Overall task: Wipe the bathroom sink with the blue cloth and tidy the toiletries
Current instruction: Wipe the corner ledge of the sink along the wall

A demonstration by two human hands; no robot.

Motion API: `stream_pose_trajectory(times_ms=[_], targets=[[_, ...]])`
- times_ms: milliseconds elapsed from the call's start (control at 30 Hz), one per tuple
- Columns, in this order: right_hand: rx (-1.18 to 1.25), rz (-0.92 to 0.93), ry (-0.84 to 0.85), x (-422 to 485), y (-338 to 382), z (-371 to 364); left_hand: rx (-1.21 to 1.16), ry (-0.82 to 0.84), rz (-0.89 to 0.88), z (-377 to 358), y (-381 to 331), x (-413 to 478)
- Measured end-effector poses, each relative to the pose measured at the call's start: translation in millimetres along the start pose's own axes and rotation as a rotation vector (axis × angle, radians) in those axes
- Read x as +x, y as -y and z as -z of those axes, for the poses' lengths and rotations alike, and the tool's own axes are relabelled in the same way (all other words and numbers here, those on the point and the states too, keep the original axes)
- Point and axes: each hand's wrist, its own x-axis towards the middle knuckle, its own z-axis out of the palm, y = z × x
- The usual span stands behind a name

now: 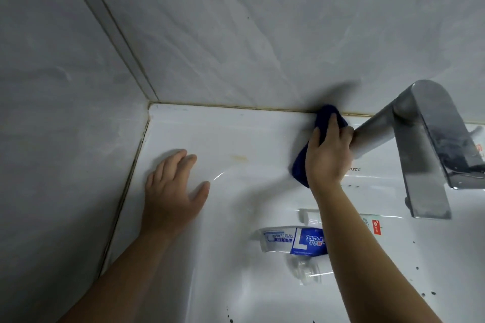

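Note:
My right hand presses the dark blue cloth flat against the back ledge of the white sink, close to the wall and just left of the chrome faucet. The cloth sticks out beyond my fingertips and under my palm. My left hand rests flat with spread fingers on the sink's left ledge. A blue and white toothpaste tube lies in the basin below my right forearm. A second white tube lies behind it, partly hidden by the arm.
Grey marbled walls meet in a corner at the back left. A yellowish stain marks the ledge between my hands. A small clear plastic piece lies in the basin. Dark specks dot the basin's lower right.

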Motion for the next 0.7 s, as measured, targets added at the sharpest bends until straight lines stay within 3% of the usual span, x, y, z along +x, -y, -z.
stream_pose_trajectory(times_ms=[67, 100, 167, 233, 367, 467, 600, 700], targets=[[0.013, -0.042, -0.013, -4, 17, -5, 0.004, 0.007, -0.003, -1, 0, 0], [0.026, 0.059, 0.026, -10, 29, -9, 0.003, 0.01, -0.001, -1, 0, 0], [0.034, 0.464, 0.144, -26, 40, -16, 0.0, 0.018, 0.001, -2, 1, 1], [0.021, 0.622, 0.163, -30, 32, -15, -0.007, 0.021, 0.009, -1, 1, 0], [-0.016, 0.118, 0.046, -32, -13, 8, -0.019, 0.015, 0.02, 1, -1, -1], [-0.085, 0.045, 0.032, -38, 8, 0, -0.008, 0.01, 0.007, 1, 0, 1], [0.029, 0.607, 0.138, -66, 67, -40, 0.023, 0.026, -0.013, -1, 0, 1], [0.046, 0.676, 0.148, -54, 49, -33, 0.015, 0.024, -0.011, 0, 0, 2]])
